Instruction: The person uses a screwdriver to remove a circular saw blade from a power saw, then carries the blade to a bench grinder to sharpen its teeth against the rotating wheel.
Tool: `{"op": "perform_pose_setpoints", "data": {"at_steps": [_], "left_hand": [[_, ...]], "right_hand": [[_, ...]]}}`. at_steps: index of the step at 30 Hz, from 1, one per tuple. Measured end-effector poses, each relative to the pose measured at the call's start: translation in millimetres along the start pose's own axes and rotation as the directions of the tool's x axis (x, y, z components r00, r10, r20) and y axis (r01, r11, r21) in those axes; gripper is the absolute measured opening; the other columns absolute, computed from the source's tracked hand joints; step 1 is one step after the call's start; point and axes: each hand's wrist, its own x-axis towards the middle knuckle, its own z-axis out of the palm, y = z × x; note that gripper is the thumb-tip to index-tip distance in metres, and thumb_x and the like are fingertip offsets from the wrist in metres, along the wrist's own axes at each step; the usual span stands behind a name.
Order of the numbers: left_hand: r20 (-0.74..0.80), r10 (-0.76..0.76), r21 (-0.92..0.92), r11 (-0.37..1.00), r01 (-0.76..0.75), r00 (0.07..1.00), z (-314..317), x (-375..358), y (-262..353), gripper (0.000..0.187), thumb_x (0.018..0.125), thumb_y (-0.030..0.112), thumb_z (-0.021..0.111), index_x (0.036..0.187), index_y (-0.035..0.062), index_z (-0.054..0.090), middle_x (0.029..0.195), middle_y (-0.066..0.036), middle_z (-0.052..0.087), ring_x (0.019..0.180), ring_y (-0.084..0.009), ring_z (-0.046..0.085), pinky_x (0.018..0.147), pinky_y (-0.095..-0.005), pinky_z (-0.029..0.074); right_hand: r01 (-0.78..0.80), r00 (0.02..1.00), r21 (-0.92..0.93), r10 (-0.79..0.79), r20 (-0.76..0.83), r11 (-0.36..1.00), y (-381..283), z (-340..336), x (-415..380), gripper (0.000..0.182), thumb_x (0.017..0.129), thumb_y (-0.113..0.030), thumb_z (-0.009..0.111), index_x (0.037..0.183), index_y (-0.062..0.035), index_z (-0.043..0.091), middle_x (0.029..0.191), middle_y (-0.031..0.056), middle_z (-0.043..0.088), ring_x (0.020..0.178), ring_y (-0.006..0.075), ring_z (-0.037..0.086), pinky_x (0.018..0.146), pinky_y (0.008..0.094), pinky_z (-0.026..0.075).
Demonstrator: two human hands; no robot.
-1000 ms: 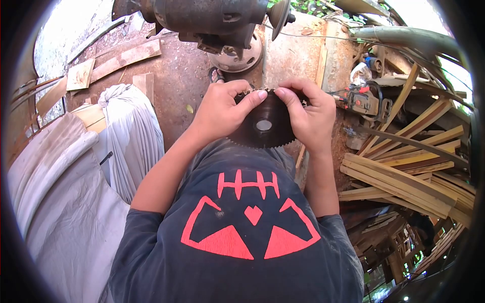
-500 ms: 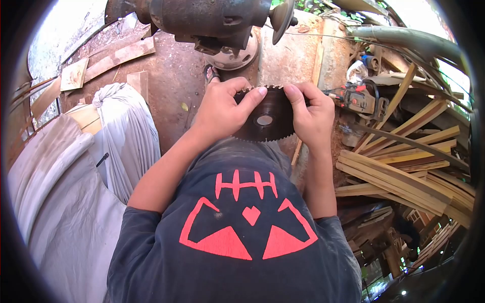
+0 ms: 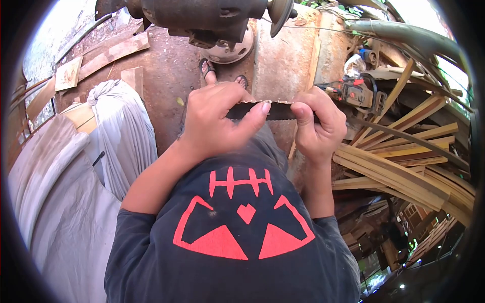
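A dark toothed circular saw blade (image 3: 281,112) is tilted nearly edge-on in front of the dark shirt, its teeth along the upper edge. My left hand (image 3: 214,117) grips its left side, with the thumb resting near the teeth at the middle. On the right side, my right hand (image 3: 318,123) holds the blade between thumb and curled fingers. The blade's centre hole is out of sight. Above the hands is a grinding machine (image 3: 202,17) with a disc (image 3: 280,15) at its right end.
A chainsaw (image 3: 356,93) lies to the right, above stacked wooden strips (image 3: 394,174). Grey cloth (image 3: 65,202) and a knotted white cloth (image 3: 124,131) cover things at left. Boards (image 3: 113,55) lie on the floor at upper left. Two sandalled feet stand below the machine.
The blade has tipped from showing its round face to nearly edge-on. Both hands have turned with it and look larger. The second foot has come into view.
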Motion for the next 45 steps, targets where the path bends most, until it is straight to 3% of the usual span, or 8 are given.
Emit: {"op": "perform_pose_setpoints", "data": {"at_steps": [12, 15, 18, 21, 24, 27, 45], "left_hand": [[0.025, 0.165, 0.016, 0.986, -0.166, 0.986, -5, -4, 14, 0.020, 0.072, 0.015, 0.079, 0.072, 0.0047, 0.061, 0.061, -0.007, 0.057, 0.051, -0.0232, 0.057, 0.049, -0.0320, 0.042], [0.098, 0.153, 0.017, 0.988, -0.155, 0.983, -10, -5, 19, 0.009, 0.075, 0.005, 0.073, 0.078, 0.0011, 0.065, 0.069, -0.009, 0.067, 0.057, -0.0235, 0.063, 0.054, -0.0309, 0.049], [0.088, 0.191, 0.002, 0.981, -0.192, 0.978, -8, -5, 20, 0.010, 0.076, 0.006, 0.073, 0.079, 0.0009, 0.065, 0.069, -0.009, 0.067, 0.057, -0.0240, 0.064, 0.054, -0.0314, 0.049], [0.016, 0.231, -0.014, 0.973, -0.231, 0.973, 0, -6, 18, 0.018, 0.071, 0.011, 0.078, 0.074, 0.0046, 0.062, 0.062, -0.006, 0.058, 0.052, -0.0234, 0.057, 0.049, -0.0323, 0.043], [0.015, 0.245, -0.010, 0.969, -0.245, 0.969, 2, -6, 20, 0.018, 0.070, 0.011, 0.079, 0.074, 0.0046, 0.063, 0.063, -0.006, 0.058, 0.052, -0.0235, 0.058, 0.049, -0.0323, 0.043], [0.107, 0.219, -0.004, 0.976, -0.219, 0.970, -3, -5, 25, 0.011, 0.076, 0.008, 0.073, 0.080, -0.0005, 0.066, 0.072, -0.011, 0.068, 0.059, -0.0253, 0.065, 0.055, -0.0324, 0.050], [0.098, 0.200, -0.051, 0.979, -0.196, 0.975, -1, -11, 28, 0.013, 0.078, 0.007, 0.071, 0.081, -0.0032, 0.064, 0.074, -0.014, 0.069, 0.062, -0.0254, 0.065, 0.057, -0.0313, 0.050]], "right_hand": [[0.186, 0.982, 0.053, -0.184, -0.037, 0.981, -4, -7, -8, 0.015, 0.081, -0.012, 0.077, 0.077, -0.0013, 0.067, 0.067, 0.0073, 0.064, 0.059, 0.0215, 0.060, 0.055, 0.0303, 0.046], [0.226, 0.974, 0.035, -0.225, -0.038, 0.973, -1, -9, -10, 0.016, 0.081, -0.012, 0.077, 0.077, -0.0010, 0.067, 0.067, 0.0075, 0.064, 0.058, 0.0215, 0.060, 0.054, 0.0308, 0.046], [0.268, 0.962, 0.018, -0.267, -0.055, 0.963, 1, -10, -12, 0.017, 0.081, -0.014, 0.078, 0.078, -0.0005, 0.066, 0.066, 0.0080, 0.064, 0.057, 0.0220, 0.061, 0.054, 0.0308, 0.046], [0.290, 0.956, 0.020, -0.288, -0.061, 0.957, 3, -12, -15, 0.020, 0.081, -0.016, 0.078, 0.079, 0.0001, 0.066, 0.066, 0.0084, 0.064, 0.057, 0.0228, 0.061, 0.053, 0.0309, 0.046], [0.319, 0.946, 0.014, -0.318, -0.064, 0.948, 3, -15, -16, 0.021, 0.082, -0.017, 0.078, 0.080, 0.0003, 0.066, 0.067, 0.0083, 0.064, 0.058, 0.0233, 0.062, 0.053, 0.0309, 0.047], [0.332, 0.942, 0.008, -0.331, -0.061, 0.943, 4, -17, -16, 0.022, 0.081, -0.018, 0.079, 0.081, 0.0001, 0.066, 0.067, 0.0083, 0.064, 0.058, 0.0237, 0.062, 0.053, 0.0312, 0.047], [0.374, 0.927, -0.041, -0.375, -0.025, 0.926, 2, -21, -18, 0.025, 0.079, -0.020, 0.079, 0.084, 0.0005, 0.065, 0.066, 0.0093, 0.061, 0.057, 0.0256, 0.060, 0.051, 0.0324, 0.045]]}}
